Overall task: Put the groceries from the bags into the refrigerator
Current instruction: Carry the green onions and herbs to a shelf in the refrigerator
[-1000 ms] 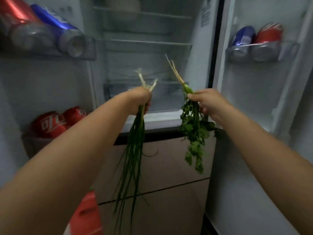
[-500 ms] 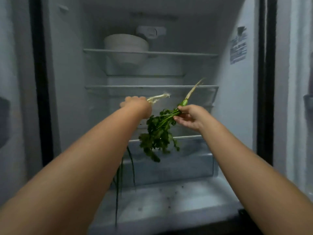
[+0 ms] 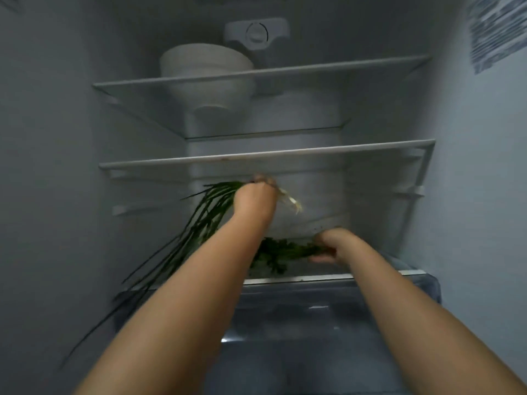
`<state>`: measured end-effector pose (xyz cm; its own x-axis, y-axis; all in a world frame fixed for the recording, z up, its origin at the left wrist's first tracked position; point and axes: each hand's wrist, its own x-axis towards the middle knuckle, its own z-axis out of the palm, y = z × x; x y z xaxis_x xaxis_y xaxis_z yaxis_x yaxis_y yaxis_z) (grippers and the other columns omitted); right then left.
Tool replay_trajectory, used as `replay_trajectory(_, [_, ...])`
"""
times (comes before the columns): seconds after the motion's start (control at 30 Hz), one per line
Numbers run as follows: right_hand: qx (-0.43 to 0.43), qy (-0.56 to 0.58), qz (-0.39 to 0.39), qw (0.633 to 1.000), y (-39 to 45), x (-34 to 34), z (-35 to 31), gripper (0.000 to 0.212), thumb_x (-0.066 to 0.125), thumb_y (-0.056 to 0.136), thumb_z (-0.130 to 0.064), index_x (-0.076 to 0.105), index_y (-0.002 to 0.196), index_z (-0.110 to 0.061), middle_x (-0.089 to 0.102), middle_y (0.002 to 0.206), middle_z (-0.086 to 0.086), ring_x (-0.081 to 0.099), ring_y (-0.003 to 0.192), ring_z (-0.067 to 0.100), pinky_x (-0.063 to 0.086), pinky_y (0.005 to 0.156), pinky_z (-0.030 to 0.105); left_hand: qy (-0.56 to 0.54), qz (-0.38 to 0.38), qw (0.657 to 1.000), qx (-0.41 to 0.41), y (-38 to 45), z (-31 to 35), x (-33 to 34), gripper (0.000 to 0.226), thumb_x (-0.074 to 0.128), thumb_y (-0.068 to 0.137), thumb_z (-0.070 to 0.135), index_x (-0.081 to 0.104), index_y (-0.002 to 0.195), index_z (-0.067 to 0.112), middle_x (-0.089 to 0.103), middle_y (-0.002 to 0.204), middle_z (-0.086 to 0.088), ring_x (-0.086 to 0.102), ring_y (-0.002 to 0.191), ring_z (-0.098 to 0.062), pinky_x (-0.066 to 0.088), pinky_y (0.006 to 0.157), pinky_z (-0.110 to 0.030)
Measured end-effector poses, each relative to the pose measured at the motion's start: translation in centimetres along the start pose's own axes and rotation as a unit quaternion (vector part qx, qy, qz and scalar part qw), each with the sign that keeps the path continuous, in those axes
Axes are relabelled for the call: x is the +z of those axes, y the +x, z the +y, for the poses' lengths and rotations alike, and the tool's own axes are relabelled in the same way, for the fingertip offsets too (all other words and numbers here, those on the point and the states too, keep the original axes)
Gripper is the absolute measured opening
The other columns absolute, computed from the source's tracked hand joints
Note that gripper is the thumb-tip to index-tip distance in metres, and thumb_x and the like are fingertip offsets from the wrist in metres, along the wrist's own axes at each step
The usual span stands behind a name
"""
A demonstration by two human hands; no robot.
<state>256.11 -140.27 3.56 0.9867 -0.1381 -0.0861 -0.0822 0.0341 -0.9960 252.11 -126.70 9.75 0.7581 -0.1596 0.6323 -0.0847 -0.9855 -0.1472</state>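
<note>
Both my arms reach deep into the open refrigerator. My left hand (image 3: 254, 198) grips a bunch of green onions (image 3: 196, 223) near the white roots, which stick out to the right; the long green leaves trail down and left, out past the shelf edge. My right hand (image 3: 330, 245) holds a bunch of cilantro (image 3: 281, 252) by its stems, low over the bottom glass shelf (image 3: 313, 277), with the leaves lying on or just above it, pointing left under my left forearm.
A stack of white bowls (image 3: 205, 62) stands on the top glass shelf (image 3: 256, 74). A second glass shelf (image 3: 268, 155) sits just above my hands. Below the bottom shelf is a clear crisper drawer (image 3: 328, 315). A label (image 3: 496, 32) is on the right wall.
I have leaned closer into the fridge. Both hands moved forward and down under the second shelf; the cilantro went from hanging mid-air to lying low at the bottom shelf.
</note>
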Motion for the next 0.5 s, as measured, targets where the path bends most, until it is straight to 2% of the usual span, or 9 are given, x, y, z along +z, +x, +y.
replay_trajectory(0.03, [-0.010, -0.050, 0.007, 0.999, 0.5, -0.9, 0.1, 0.026, 0.044, 0.093, -0.001, 0.048, 0.118, -0.001, 0.052, 0.124, 0.022, 0.055, 0.114, 0.035, 0.059, 0.060, 0.027, -0.009, -0.013, 1.000, 0.008, 0.9, 1.1, 1.0, 0.040, 0.034, 0.098, 0.005, 0.036, 0.138, 0.000, 0.043, 0.139, -0.020, 0.050, 0.123, -0.036, 0.045, 0.095, -0.040])
replay_trajectory(0.07, [-0.019, -0.092, 0.013, 0.995, 0.8, -1.7, 0.1, 0.025, 0.045, 0.092, 0.000, 0.048, 0.117, -0.002, 0.052, 0.124, 0.021, 0.061, 0.100, 0.033, 0.057, 0.047, 0.022, -0.028, -0.029, 0.999, 0.008, 1.7, 2.1, 2.0, 0.040, 0.033, 0.099, 0.007, 0.034, 0.139, -0.001, 0.039, 0.141, -0.021, 0.047, 0.125, -0.037, 0.043, 0.097, -0.040])
replay_trajectory(0.1, [-0.027, -0.138, 0.018, 0.990, 1.1, -2.5, 0.2, 0.019, 0.046, 0.091, 0.000, 0.051, 0.109, -0.001, 0.056, 0.111, 0.021, 0.065, 0.079, 0.028, 0.051, 0.035, 0.021, -0.042, -0.049, 0.998, 0.005, 2.5, 3.3, 3.0, 0.040, 0.031, 0.100, 0.008, 0.033, 0.139, -0.001, 0.037, 0.142, -0.021, 0.045, 0.126, -0.037, 0.041, 0.099, -0.040])
replay_trajectory(0.13, [-0.035, -0.177, 0.022, 0.983, 1.3, -3.1, 0.2, 0.009, 0.047, 0.090, -0.001, 0.054, 0.096, 0.000, 0.058, 0.091, 0.020, 0.064, 0.056, 0.020, 0.046, 0.028, 0.019, -0.048, -0.068, 0.997, 0.007, 3.2, 4.4, 3.9, 0.041, 0.031, 0.100, 0.008, 0.033, 0.140, -0.001, 0.035, 0.144, -0.021, 0.044, 0.128, -0.036, 0.041, 0.101, -0.040])
replay_trajectory(0.17, [-0.046, -0.205, 0.035, 0.977, 1.6, -3.5, 0.3, 0.010, 0.047, 0.089, -0.001, 0.053, 0.081, -0.001, 0.055, 0.074, 0.016, 0.059, 0.037, 0.014, 0.044, 0.026, 0.018, -0.061, -0.082, 0.995, 0.004, 3.8, 5.3, 4.7, 0.041, 0.033, 0.100, 0.007, 0.032, 0.140, -0.001, 0.035, 0.144, -0.021, 0.045, 0.128, -0.035, 0.042, 0.101, -0.040])
replay_trajectory(0.23, [-0.075, -0.233, 0.066, 0.967, 2.0, -4.4, 0.5, 0.022, 0.047, 0.088, -0.003, 0.046, 0.066, -0.004, 0.051, 0.061, 0.012, 0.048, 0.020, 0.008, 0.042, 0.026, 0.017, -0.086, -0.107, 0.991, 0.005, 4.7, 7.1, 6.3, 0.040, 0.038, 0.099, 0.006, 0.035, 0.138, -0.001, 0.037, 0.143, -0.020, 0.047, 0.127, -0.032, 0.044, 0.100, -0.037])
replay_trajectory(0.37, [-0.123, -0.247, 0.117, 0.954, 1.7, -5.4, 1.1, 0.024, 0.050, 0.086, -0.004, 0.048, 0.061, -0.004, 0.049, 0.056, 0.011, 0.051, 0.039, 0.020, 0.044, 0.034, 0.021, -0.150, -0.198, 0.969, -0.002, 4.7, 9.3, 8.2, 0.037, 0.036, 0.099, 0.005, 0.040, 0.136, 0.000, 0.042, 0.144, -0.019, 0.045, 0.130, -0.029, 0.040, 0.104, -0.035])
replay_trajectory(0.43, [-0.153, -0.271, 0.142, 0.940, 1.2, -5.7, 1.5, 0.031, 0.052, 0.084, -0.005, 0.047, 0.053, -0.007, 0.052, 0.057, 0.015, 0.051, 0.050, 0.028, 0.049, 0.047, 0.032, -0.168, -0.254, 0.953, 0.003, 4.4, 9.5, 8.5, 0.039, 0.041, 0.099, 0.008, 0.038, 0.137, -0.001, 0.042, 0.144, -0.018, 0.044, 0.131, -0.029, 0.038, 0.105, -0.033])
replay_trajectory(0.5, [-0.186, -0.302, 0.157, 0.922, 0.3, -5.7, 1.8, 0.032, 0.053, 0.083, -0.009, 0.049, 0.051, -0.009, 0.054, 0.060, 0.016, 0.052, 0.060, 0.028, 0.045, 0.057, 0.033, -0.166, -0.259, 0.952, 0.014, 4.1, 8.8, 7.7, 0.046, 0.048, 0.096, 0.012, 0.035, 0.138, -0.002, 0.042, 0.143, -0.018, 0.046, 0.129, -0.029, 0.039, 0.104, -0.031])
